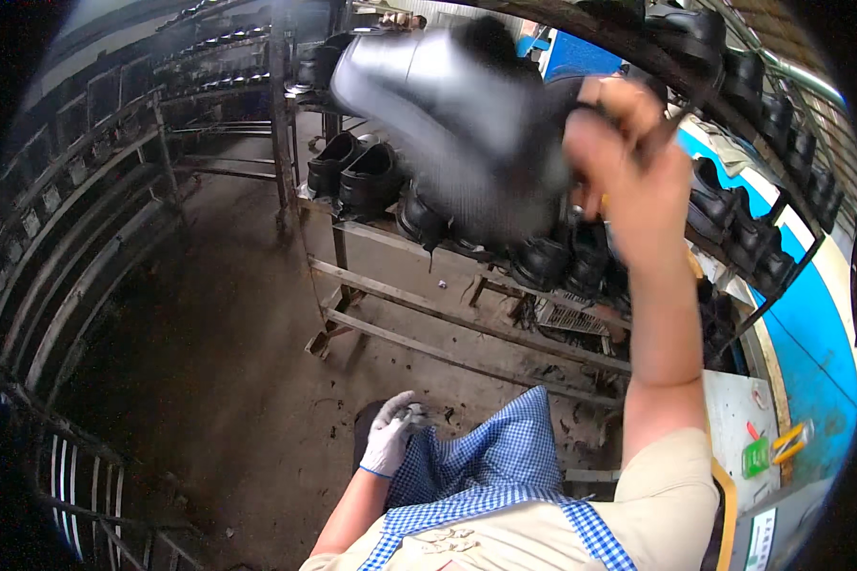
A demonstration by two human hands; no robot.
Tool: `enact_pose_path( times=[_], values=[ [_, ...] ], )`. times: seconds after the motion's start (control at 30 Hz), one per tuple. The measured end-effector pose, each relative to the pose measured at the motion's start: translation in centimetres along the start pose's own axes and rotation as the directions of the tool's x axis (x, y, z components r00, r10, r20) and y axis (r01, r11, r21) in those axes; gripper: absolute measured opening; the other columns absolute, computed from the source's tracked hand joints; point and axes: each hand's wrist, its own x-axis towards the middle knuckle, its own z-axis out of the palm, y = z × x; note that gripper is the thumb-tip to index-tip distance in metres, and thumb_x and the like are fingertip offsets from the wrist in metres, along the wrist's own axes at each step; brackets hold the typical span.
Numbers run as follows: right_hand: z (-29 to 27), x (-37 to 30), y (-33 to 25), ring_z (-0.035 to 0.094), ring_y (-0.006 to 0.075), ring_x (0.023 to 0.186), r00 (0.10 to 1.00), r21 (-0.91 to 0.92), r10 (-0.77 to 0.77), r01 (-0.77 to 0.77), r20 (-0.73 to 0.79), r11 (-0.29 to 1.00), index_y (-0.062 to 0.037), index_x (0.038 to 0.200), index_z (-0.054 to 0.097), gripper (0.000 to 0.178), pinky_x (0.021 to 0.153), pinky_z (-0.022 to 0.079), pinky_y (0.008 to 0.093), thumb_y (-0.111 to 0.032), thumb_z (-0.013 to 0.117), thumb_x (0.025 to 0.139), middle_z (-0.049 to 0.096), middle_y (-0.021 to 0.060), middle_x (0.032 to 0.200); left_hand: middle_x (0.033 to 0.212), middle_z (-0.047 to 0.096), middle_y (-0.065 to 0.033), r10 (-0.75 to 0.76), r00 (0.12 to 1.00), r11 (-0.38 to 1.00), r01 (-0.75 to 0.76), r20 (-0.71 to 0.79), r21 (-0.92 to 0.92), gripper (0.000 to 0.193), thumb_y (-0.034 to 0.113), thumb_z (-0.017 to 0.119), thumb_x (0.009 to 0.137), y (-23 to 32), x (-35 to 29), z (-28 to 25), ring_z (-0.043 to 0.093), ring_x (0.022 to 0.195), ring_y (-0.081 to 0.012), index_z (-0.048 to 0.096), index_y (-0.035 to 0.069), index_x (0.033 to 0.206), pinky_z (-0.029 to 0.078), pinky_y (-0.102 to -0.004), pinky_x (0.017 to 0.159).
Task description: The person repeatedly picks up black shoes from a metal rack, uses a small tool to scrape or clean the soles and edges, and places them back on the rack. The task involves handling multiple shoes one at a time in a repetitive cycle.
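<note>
A black shoe, blurred by motion, hangs large and close in front of me with its toe to the left. My right hand, bare and raised, grips the shoe at its right end; the fingers are curled and smeared. Down by the blue-checked apron, my left hand wears a white glove. Its fingers bend inward, and whatever lies in them is too small to make out. Behind the held shoe, a row of black shoes sits on a metal rack, partly hidden by it.
More black shoes stand on rack tiers at the right, and an upper shelf runs overhead. Dark metal racks line the left. A white table at the right bears a green item and a yellow-handled tool.
</note>
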Motion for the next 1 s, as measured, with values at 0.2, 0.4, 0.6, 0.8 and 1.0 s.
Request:
enact_pose_path(
  times=[0.2,0.4,0.6,0.8,1.0],
  values=[
    [0.9,-13.0,8.4,0.060,0.0084,0.083,0.626,0.192,0.412,-0.674,0.662,0.714,-0.0029,0.102,0.066,0.020,0.078,0.049,0.0251,-0.007,0.073,0.083,0.066,0.0014,0.090,0.102,0.060,-0.0078,0.565,0.819,0.824,-0.553,-0.106,0.121,0.039,0.003,0.048,0.093,5.4,-2.4,6.0,0.059,0.093,-0.0185,0.048,0.005,0.132,0.052,-0.0366,0.086],
    [6.5,-22.0,11.7,0.065,0.0263,0.085,0.440,-0.118,0.350,-0.473,0.827,0.873,-0.0026,0.099,0.067,0.043,0.076,0.050,0.0367,-0.040,0.072,0.078,0.068,0.0166,0.091,0.123,0.058,-0.0084,-0.027,0.944,0.233,-0.315,0.330,0.920,0.061,0.007,0.072,0.076,6.1,-1.7,9.5,0.054,0.114,-0.0183,0.049,0.002,0.132,0.041,-0.0347,0.102],
    [3.8,-26.9,12.9,0.054,0.0018,0.074,0.627,0.359,0.687,-0.777,0.367,0.517,-0.0056,0.104,0.068,0.019,0.063,0.045,0.0205,-0.014,0.071,0.087,0.065,-0.0030,0.093,0.110,0.064,-0.0048,-0.070,0.993,0.855,0.012,0.092,0.518,0.028,0.006,0.062,0.092,4.7,-1.2,11.6,0.059,0.098,-0.0110,0.058,-0.001,0.119,0.050,-0.0275,0.089],
    [1.5,-29.8,10.9,0.051,0.0065,0.066,0.878,0.165,0.442,-0.471,0.186,0.867,-0.0100,0.109,0.071,0.034,0.057,0.041,0.0226,-0.009,0.079,0.077,0.054,-0.0011,0.078,0.111,0.065,-0.0061,0.175,0.979,0.776,-0.200,0.101,0.599,0.028,0.008,0.060,0.093,2.4,-1.5,14.6,0.059,0.099,-0.0118,0.057,-0.001,0.120,0.048,-0.0266,0.088],
    [0.8,-28.9,9.9,0.062,0.0156,0.065,0.938,-0.054,0.317,-0.313,0.140,0.948,-0.0081,0.102,0.072,0.028,0.055,0.049,0.0276,-0.007,0.079,0.075,0.059,0.0044,0.082,0.113,0.064,-0.0094,0.293,0.931,0.539,-0.347,0.216,0.767,0.029,0.007,0.063,0.090,0.8,-1.4,14.4,0.060,0.101,-0.0162,0.058,-0.003,0.116,0.047,-0.0297,0.089]
  ],
)
